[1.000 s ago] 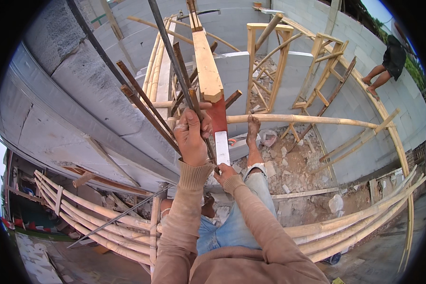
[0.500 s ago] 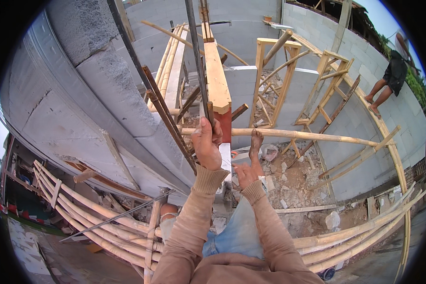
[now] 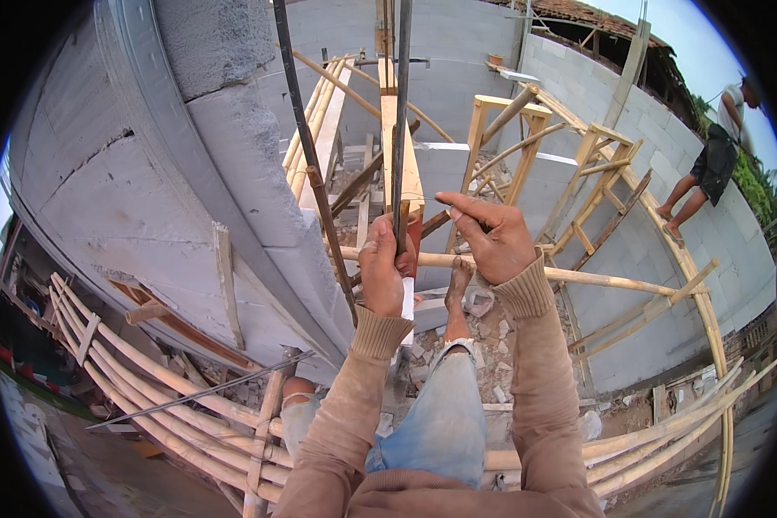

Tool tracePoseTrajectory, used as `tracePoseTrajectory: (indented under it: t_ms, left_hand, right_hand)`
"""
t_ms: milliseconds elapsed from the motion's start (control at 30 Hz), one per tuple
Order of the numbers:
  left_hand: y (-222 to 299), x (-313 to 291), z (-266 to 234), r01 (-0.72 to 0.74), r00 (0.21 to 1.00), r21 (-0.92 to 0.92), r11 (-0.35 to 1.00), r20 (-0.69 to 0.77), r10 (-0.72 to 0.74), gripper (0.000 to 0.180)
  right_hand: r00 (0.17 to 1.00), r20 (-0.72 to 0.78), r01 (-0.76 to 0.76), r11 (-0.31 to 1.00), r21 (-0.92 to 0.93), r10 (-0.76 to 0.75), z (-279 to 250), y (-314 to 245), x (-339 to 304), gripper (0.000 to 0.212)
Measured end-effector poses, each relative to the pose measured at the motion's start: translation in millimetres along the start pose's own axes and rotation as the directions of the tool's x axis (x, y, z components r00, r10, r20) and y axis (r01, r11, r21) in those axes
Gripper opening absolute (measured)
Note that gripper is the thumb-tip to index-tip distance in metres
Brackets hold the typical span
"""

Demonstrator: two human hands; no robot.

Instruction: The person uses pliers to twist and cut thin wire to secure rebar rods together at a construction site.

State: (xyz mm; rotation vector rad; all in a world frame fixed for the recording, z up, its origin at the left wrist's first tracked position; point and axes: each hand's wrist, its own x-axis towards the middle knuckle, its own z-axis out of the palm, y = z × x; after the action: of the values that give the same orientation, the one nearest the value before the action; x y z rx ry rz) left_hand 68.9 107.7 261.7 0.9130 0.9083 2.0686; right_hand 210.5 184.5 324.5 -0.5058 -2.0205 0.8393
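My left hand [image 3: 385, 266] is closed around the lower part of upright steel rebar, where a long dark bar [image 3: 401, 112] meets a shorter rusty bar [image 3: 403, 226]. To the right and slightly higher, my right hand [image 3: 494, 237] is pinched, with its index finger and thumb reaching toward the bars. A thin tie wire [image 3: 425, 198] shows between those fingertips and the rebar; its far end is hard to make out. Just beyond the bars lies a pale wooden plank [image 3: 413, 168]. My left fingers hide part of the bars' lower ends.
A grey block wall [image 3: 233, 147] rises close on my left, with another rebar [image 3: 302, 121] beside it. A bamboo pole [image 3: 604, 280] crosses at foot level above rubble. Bamboo bundles [image 3: 173, 406] flank me. At the right, a person [image 3: 708, 164] stands on a bamboo rail.
My right hand has risen from low beside the left wrist to the height of the bar tops, right of them. My left hand stays on the rebar. The view has shifted slightly.
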Motion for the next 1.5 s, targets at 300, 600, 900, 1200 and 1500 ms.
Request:
tracePoseTrajectory:
  t_ms: [300, 600, 900, 1200, 1500]
  left_hand:
    - [-7.7, -1.7, -10.2, -0.084, 0.994, -0.021, 0.996, 0.072, 0.085, 0.048]
    - [-6.4, -0.2, -14.9, -0.127, 0.986, 0.010, 0.992, 0.112, 0.125, 0.044]
    - [-5.7, -5.6, -7.2, -0.188, 0.976, -0.012, 0.982, 0.107, 0.188, 0.040]
    - [-17.0, -5.9, 0.2, -0.230, 0.973, 0.022, 0.973, 0.022, 0.230, 0.037]
    - [-40.6, 8.4, 3.3, -0.358, 0.929, -0.023, 0.933, -0.113, 0.353, 0.032]
  right_hand:
    - [0.983, 0.168, -0.089, 0.991, 0.105, 0.071, 22.8, 2.3, 7.9, 0.022]
    - [0.986, 0.145, 0.091, 0.992, -0.088, -0.078, 20.6, -10.5, 21.7, 0.016]
    - [0.984, 0.135, 0.121, 0.992, -0.024, -0.117, 19.7, -22.5, 22.0, 0.013]
    - [0.988, 0.148, 0.072, 0.990, -0.125, -0.053, 12.8, -33.4, 12.5, 0.020]
    - [0.994, -0.038, 0.102, 0.992, 0.070, -0.100, 38.2, -32.4, 15.4, 0.018]
